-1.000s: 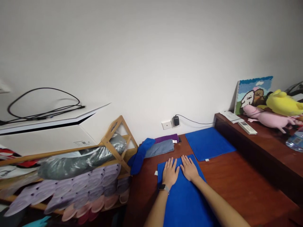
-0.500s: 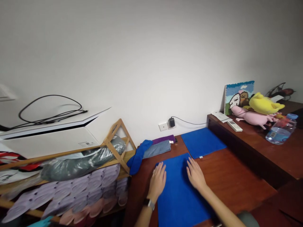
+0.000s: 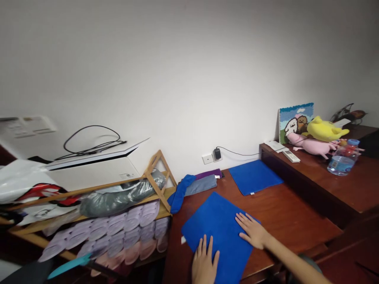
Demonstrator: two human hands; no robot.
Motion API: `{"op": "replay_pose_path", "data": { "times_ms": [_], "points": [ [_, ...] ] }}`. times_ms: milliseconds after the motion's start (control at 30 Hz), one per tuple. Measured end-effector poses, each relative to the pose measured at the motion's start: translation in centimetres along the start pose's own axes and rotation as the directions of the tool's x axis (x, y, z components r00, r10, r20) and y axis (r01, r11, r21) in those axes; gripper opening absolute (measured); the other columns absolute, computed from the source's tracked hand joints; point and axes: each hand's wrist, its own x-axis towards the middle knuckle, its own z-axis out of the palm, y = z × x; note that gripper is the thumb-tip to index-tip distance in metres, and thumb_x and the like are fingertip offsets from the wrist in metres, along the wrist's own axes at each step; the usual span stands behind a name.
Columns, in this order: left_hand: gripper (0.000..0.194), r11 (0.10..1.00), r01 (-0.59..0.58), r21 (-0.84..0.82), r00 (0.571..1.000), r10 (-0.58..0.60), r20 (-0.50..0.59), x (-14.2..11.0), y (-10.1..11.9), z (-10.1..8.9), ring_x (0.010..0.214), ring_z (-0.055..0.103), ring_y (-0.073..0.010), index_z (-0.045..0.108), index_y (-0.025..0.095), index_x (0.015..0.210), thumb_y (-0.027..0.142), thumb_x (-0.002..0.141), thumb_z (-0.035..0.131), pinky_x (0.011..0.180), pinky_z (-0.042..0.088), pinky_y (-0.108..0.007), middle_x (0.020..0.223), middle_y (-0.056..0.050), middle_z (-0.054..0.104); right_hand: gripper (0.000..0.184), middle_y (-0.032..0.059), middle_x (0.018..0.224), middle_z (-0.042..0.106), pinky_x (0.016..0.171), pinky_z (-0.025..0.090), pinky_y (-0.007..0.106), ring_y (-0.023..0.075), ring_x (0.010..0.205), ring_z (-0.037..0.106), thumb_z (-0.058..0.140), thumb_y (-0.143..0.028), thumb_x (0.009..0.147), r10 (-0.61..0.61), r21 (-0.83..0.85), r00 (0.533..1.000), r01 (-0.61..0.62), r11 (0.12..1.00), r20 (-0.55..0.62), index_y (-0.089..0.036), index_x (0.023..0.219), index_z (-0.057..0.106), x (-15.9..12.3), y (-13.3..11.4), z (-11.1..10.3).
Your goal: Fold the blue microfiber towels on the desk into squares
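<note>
A blue cloth [image 3: 220, 225] lies spread on the brown wooden desk [image 3: 291, 215], turned so that one corner points toward the wall. My left hand [image 3: 204, 262] rests on its lower left part with the fingers spread. On its right side my right hand [image 3: 252, 230] lies flat, fingers apart. A small white tag [image 3: 183, 239] sticks out at the cloth's left corner. Behind it, a second blue cloth [image 3: 254, 177] lies flat near the wall. Bunched or folded at the back left are a blue cloth [image 3: 181, 193], a grey-blue cloth [image 3: 201, 185] and a purple cloth [image 3: 209, 173].
On the left stands a wooden shoe rack [image 3: 161, 185] with several lilac slippers [image 3: 133, 217] and a white box [image 3: 97, 171]. The raised ledge at right holds a remote [image 3: 291, 156], plush toys [image 3: 314, 145] and a water bottle [image 3: 342, 162]. A black charger [image 3: 217, 153] is plugged into the wall.
The near blue cloth has rotated from lying lengthwise to a diamond-like position. My hands lifted apart, then came down on it, the left one nearer to me and the right one farther right.
</note>
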Motion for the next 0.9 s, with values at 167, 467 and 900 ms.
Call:
{"op": "replay_pose_path", "data": {
  "times_ms": [167,467,900],
  "points": [
    [0.052,0.999,-0.04,-0.03,0.999,0.04,0.003,-0.7,3.1,-1.6,0.125,0.065,-0.0379,0.072,0.033,0.133,0.052,0.104,0.033,0.104,0.053,-0.057,0.132,-0.013,0.073,0.059,0.0027,0.17,0.029,0.131,0.012,0.051,0.0246,0.159,0.02,0.04,-0.05,0.104,0.014,-0.021,0.996,-0.012,1.0,0.09,-0.032,0.161,0.038,3.4,1.2,-3.8],
    [0.056,0.969,-0.234,-0.075,0.972,0.236,0.008,11.6,2.2,-3.5,0.156,0.032,-0.0293,0.042,0.036,0.159,0.055,0.106,0.037,0.127,0.029,-0.056,0.169,-0.003,0.037,0.081,0.0142,0.171,0.021,0.131,0.017,0.05,0.0292,0.16,0.016,0.023,-0.061,0.104,0.594,-0.036,0.776,-0.614,0.789,-0.212,-0.007,0.164,0.029,0.9,-2.6,6.5],
    [0.056,0.988,-0.146,-0.047,0.985,0.141,-0.1,13.1,3.4,-0.4,0.155,0.035,-0.0293,0.043,0.03,0.159,0.048,0.108,0.032,0.127,0.029,-0.056,0.166,-0.007,0.041,0.07,0.0091,0.172,0.022,0.131,0.014,0.043,0.0206,0.16,0.016,0.018,-0.05,0.107,0.399,-0.088,0.914,-0.405,0.91,-0.08,-0.013,0.165,0.028,8.7,2.4,-0.5]
  ]
}}
